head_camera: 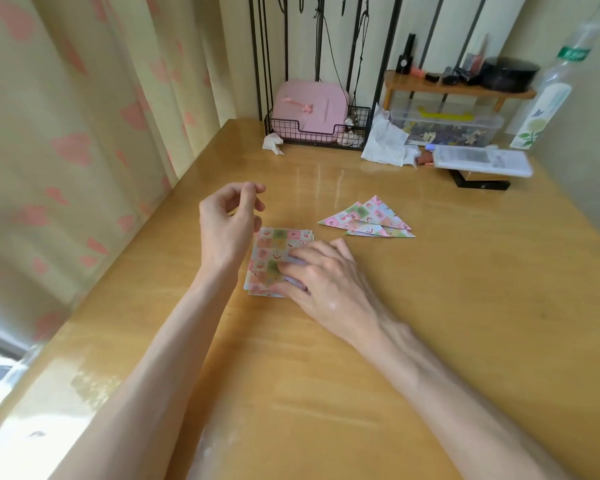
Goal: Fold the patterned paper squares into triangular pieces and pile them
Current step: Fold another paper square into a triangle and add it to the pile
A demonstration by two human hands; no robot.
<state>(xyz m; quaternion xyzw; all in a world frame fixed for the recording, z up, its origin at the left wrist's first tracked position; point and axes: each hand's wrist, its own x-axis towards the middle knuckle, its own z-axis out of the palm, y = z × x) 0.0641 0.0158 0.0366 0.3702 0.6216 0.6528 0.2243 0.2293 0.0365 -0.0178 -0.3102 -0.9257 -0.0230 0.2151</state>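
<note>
- The wooden table fills most of the view, glossy, with both bare forearms reaching over it from the near edge.
- A pale curtain with pink shapes hangs along the table's left side.
- The right forearm comes in from the lower right and angles toward the middle. The right hand lies palm down, knuckles up, fingers spread over the right half of the paper.
- The left forearm runs up from the lower left. The left hand is lifted above the paper's left edge, wrist bent back, fingers loosely curled with the thumb close to the forefinger. It is released and grasps nothing.
- At the back of the table stand a wire basket with a pink case in it, a clear plastic box under a small wooden shelf, and a tall clear bottle at the far right.
- The stack of paper squares lies flat on the table in the middle, between the two hands.
- The top square is grasped at its right edge by the right hand's fingertips and thumb. A strip of its pale underside shows beneath the fingers.
- The pile of folded triangles lies on the table just beyond and to the right of the stack, apart from both hands, the pieces overlapping unevenly.
- A crumpled tissue rests beside the basket's left corner.
</note>
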